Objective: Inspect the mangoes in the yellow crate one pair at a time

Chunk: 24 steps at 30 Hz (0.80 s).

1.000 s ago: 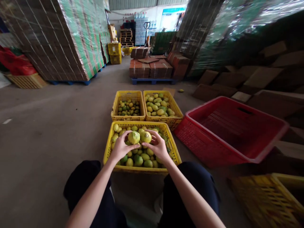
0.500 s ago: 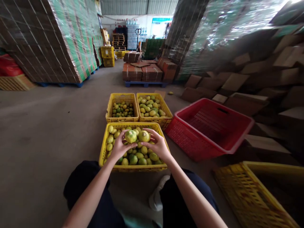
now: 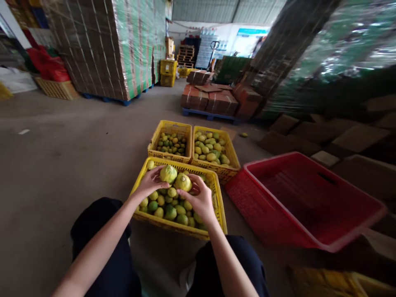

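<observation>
Green-yellow lemons (image 3: 170, 212) fill the yellow crate (image 3: 221, 206) in front of my knees. Above them my left hand (image 3: 152, 181) is closed around a large, mottled green-yellow lemon (image 3: 168, 174). My right hand (image 3: 199, 194) grips a second large lemon (image 3: 183, 182), its stem end facing me. The two held fruits are side by side, close together or touching. My hands hide part of the fruit in the crate.
Behind stand two more yellow crates, one with small fruit (image 3: 171, 143), one with larger fruit (image 3: 211, 148). A red crate (image 3: 247, 206) is at right. Flattened cartons (image 3: 222, 103) lie on a blue pallet. Wrapped stacks (image 3: 102, 49) rise at left and right.
My view has turned left, so the crates and stacks appear shifted right and tilted. Both hands still hold their lemons; the left one now sits slightly higher than the right one.
</observation>
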Available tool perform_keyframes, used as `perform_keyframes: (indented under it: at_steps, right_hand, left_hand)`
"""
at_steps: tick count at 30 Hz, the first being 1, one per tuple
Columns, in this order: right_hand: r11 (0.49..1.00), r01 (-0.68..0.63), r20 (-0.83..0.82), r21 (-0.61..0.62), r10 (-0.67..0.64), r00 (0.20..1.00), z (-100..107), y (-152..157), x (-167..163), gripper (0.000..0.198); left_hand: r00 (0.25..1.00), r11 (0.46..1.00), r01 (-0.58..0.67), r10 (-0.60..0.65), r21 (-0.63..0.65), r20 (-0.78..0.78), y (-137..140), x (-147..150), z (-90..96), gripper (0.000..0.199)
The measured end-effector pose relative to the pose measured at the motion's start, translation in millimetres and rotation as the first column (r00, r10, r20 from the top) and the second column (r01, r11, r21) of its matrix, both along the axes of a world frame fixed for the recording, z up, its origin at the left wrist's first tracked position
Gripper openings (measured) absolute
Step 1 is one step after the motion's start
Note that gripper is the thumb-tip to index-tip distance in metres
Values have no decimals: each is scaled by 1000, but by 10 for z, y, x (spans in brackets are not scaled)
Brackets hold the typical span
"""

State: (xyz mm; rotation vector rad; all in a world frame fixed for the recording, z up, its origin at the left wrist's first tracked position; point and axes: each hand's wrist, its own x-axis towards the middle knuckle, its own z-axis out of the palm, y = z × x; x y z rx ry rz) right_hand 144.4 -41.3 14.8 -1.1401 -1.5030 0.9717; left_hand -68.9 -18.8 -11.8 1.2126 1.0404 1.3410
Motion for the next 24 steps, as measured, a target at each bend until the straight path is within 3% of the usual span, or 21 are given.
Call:
perform_keyframes:
  at_steps: [8,13,21,24]
  right_hand:
    - [998,52,51,29,-53,997,-61,95,-44,60]
    - [994,98,120,50,-103,987,-85,63,-77,60]
    - [996,68,73,64,-73,995,-41,102,-93,57]
    - [1000,23,-3,-11,-23,1000,18,83,-97,60]
  left_hand:
    - [995,999,-11,15,41,-99,-26,-56,-136,72]
    - [1000,1000,-19,19,-10,-17,-27,-15,-259,75]
    - [998,999,-26,29,46,-55,-63,20,-195,75]
    - [1000,1000,-19,19,-9,-1,-73,36,-205,75]
